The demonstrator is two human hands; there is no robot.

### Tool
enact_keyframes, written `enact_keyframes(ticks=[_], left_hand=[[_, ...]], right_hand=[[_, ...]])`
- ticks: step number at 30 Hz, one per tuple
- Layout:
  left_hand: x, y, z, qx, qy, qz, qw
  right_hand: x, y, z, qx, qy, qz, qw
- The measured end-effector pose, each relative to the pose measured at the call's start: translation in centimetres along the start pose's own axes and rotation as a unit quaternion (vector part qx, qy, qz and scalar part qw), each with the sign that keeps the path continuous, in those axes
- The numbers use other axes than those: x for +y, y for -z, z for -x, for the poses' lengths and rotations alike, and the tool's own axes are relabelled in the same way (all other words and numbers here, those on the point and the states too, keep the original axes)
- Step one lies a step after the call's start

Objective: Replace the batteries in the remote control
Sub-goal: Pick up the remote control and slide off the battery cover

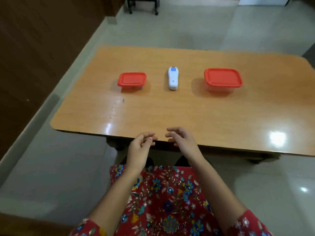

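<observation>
A white remote control [172,78] with a small blue panel near its far end lies lengthwise in the middle of the orange wooden table [170,113]. A small clear box with a red lid [132,80] stands to its left, and a larger one with a red lid [223,78] to its right; both are closed and their contents are hidden. My left hand [141,146] and my right hand [180,138] hover at the table's near edge, far from the remote, fingers loosely curled and apart, holding nothing.
Grey tiled floor surrounds the table. A dark wooden wall runs along the left. A black wheeled stand [143,5] is at the far top. My lap in red floral cloth [162,193] fills the bottom.
</observation>
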State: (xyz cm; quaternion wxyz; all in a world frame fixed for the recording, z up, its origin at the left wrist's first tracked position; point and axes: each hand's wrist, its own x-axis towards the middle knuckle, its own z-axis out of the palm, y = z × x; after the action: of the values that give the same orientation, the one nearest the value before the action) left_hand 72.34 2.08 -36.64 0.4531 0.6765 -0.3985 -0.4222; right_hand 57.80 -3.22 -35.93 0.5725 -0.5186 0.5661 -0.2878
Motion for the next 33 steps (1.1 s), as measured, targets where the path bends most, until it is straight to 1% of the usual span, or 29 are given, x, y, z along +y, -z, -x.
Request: enact_keyframes(ticks=[2,7,11,15,19,24,26,29,33], left_hand=[[-0.7,0.2,1.3,0.012,-0.021,0.011,1.0],[-0.2,0.4,3.0,0.016,-0.035,0.025,0.999],[0.6,0.2,2.4,0.018,-0.059,0.035,0.997],[1.0,-0.2,-0.1,0.026,-0.046,0.05,0.997],[1.7,-1.2,-4.8,0.027,-0.039,0.067,0.997],[3.0,-2.4,-11.0,0.047,-0.026,0.111,0.992],[3.0,-2.6,-13.1,0.053,-0.023,0.124,0.991],[2.5,-2.7,-15.5,0.064,-0.016,0.13,0.989],[1.3,-2.4,-17.5,0.073,-0.015,0.117,0.99]], right_hand=[[1.0,-0.1,1.3,0.006,0.019,0.001,1.0],[1.7,0.5,3.6,0.029,0.028,0.004,0.999],[1.2,1.3,3.1,0.044,0.055,0.014,0.997],[0.8,1.6,0.4,0.09,0.061,0.012,0.994],[0.4,1.5,-3.6,0.123,0.057,0.011,0.991],[-1.0,1.7,-10.2,0.134,0.061,0.009,0.989],[-1.9,1.8,-13.8,0.166,0.076,0.041,0.982],[-3.2,1.9,-19.4,0.218,0.082,0.147,0.961],[-3.6,0.6,-25.2,0.237,0.07,0.281,0.928]])
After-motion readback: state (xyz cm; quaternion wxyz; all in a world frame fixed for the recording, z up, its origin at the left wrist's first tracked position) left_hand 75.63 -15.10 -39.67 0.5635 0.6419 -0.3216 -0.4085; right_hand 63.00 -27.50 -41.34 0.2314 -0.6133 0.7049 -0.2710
